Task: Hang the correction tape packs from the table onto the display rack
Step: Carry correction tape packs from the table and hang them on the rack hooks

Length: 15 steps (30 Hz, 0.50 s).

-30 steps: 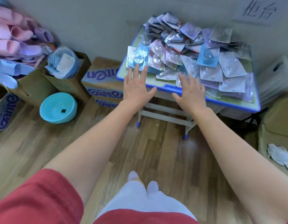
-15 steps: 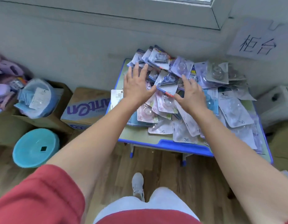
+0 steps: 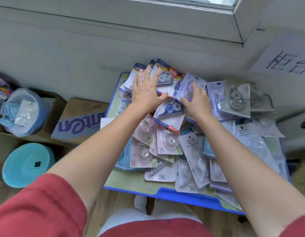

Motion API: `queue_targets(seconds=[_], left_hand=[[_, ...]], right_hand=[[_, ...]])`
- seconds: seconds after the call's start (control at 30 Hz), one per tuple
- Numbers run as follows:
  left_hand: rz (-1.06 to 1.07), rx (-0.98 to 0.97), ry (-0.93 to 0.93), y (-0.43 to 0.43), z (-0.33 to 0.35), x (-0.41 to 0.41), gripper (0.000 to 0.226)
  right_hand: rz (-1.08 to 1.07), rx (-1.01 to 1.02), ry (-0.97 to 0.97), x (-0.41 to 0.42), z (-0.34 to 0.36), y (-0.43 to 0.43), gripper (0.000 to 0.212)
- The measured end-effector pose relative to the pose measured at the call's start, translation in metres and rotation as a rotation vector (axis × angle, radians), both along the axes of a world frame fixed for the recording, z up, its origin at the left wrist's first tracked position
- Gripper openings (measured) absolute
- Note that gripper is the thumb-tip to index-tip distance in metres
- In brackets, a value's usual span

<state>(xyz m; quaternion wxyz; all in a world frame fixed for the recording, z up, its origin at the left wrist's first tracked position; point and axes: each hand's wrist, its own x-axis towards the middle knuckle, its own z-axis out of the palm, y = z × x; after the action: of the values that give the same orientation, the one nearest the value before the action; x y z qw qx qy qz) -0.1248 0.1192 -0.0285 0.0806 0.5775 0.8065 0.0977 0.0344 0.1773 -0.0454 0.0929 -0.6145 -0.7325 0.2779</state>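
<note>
Head view showed packs (image 3: 167,144) heaped on the desk (image 3: 182,194). At its far edge the left hand (image 3: 146,94) lay flat, fingers spread, on them. The right hand (image 3: 196,100), fingers straight, touched a lilac pack (image 3: 186,82). It would be better to pinch one pack's top edge and lift it clear.

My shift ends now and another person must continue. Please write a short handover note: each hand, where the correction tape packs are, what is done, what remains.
Left hand: open, fingers spread flat on packs at the far side of the pile.
Right hand: on a lavender pack; whether it pinches it cannot be told.
Correction tape packs: heaped on the blue-edged table.
Done: nothing visible; no pack is lifted, and the display rack is out of view.
Left: pick up packs and hang them on the rack.
</note>
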Motion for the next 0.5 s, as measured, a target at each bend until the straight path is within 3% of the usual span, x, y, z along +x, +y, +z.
queue_targets(seconds=[0.5], left_hand=[[-0.100,-0.240,0.056,0.050,-0.008,0.003,0.083]], right_hand=[[-0.039,-0.144,-0.104,-0.018,-0.002,0.052,0.082]])
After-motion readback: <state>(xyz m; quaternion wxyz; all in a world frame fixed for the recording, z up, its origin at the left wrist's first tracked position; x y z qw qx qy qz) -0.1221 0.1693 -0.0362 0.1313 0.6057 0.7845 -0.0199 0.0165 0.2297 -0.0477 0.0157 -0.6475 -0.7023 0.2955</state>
